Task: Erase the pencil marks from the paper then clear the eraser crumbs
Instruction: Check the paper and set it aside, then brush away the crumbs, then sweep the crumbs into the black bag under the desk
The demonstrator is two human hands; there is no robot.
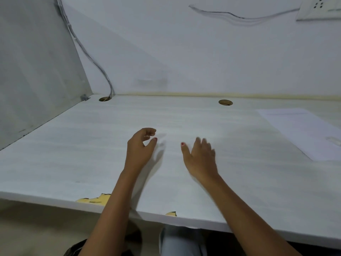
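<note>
Above the counter (73,145) the left hand (140,146), fingers (150,131) loosely curled, and the right hand (200,159), fingers spread, hold nothing, while the paper (299,130) lies well to their right, nearer the right hand, long edge slanting away.

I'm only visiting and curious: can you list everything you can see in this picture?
desk: one, white, fills the lower view; front edge chipped yellow
paper: one sheet, white, flat on the desk at far right
small object: one, pale, on the paper's right edge; too blurred to identify
holes: two, round, near the desk's back edge
cables: a bundle, grey, down the left corner into the left hole
socket: one, white, on the wall at top right
side panel: one, grey, at left
left hand: one, fingers loosely curled, holding nothing, over mid-desk
right hand: one, fingers extended, blurred, holding nothing, beside the left
</note>
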